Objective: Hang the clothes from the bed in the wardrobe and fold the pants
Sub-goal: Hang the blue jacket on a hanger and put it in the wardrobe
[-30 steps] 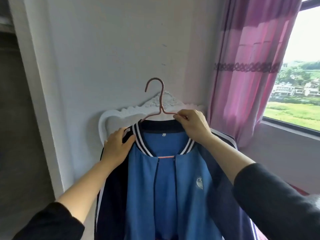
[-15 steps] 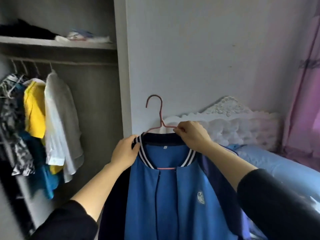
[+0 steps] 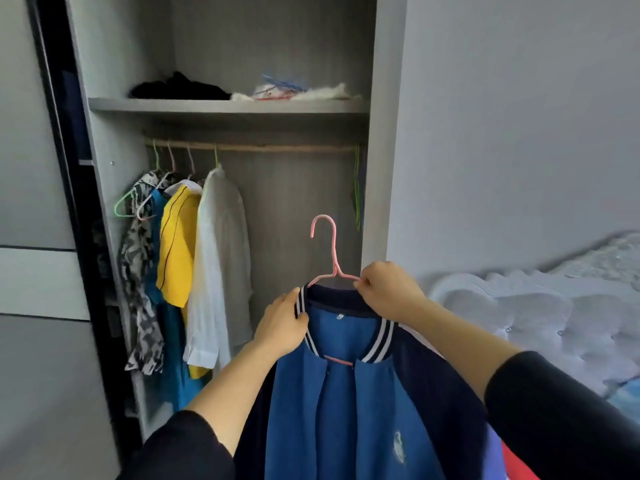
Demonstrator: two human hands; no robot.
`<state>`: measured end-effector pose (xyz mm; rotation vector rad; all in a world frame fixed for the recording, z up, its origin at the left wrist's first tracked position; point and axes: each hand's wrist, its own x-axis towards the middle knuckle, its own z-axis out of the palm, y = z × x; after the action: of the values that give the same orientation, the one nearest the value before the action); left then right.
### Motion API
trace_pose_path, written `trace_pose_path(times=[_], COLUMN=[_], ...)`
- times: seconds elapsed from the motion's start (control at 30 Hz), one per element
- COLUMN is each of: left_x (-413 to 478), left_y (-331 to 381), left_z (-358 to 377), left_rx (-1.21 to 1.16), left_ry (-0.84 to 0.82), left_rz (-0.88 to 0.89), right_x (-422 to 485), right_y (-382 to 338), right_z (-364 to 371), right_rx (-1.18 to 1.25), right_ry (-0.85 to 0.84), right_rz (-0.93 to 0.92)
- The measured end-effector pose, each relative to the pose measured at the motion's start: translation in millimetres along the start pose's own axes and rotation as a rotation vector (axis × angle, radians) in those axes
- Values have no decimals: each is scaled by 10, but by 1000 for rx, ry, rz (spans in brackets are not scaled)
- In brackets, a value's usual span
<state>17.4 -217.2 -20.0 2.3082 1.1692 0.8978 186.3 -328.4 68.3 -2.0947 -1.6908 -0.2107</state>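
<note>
Jacket (image 3: 349, 410) hangs between hands; left hand (image 3: 282, 327) grips collar; right hand (image 3: 389, 291) pinches hanger (image 3: 333, 268).

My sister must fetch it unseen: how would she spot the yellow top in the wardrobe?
Look into the open grey wardrobe, at the rail under its shelf. Among the clothes at the rail's left end, the yellow top hangs between a blue garment and a long white shirt. It alone is bright yellow, with a thin dark stripe.
</note>
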Motion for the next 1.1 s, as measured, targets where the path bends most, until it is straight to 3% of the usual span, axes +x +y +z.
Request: trace_pose_path(times=[0.47, 0.87, 1.1], left_x=[2141, 4132, 4884], left_y=[-1053, -1542, -1679], left_z=[-727, -1746, -2297], left_rx=[211, 457, 456], left_ry=[133, 330, 489], left_rz=[-59, 258, 301], right_x=[2495, 4277, 5041], right_y=[-762, -1311, -1585], right_z=[733, 826, 844], right_rx=[208, 343, 344], right_ry=[-16, 277, 407], right_rz=[-29, 20, 21])
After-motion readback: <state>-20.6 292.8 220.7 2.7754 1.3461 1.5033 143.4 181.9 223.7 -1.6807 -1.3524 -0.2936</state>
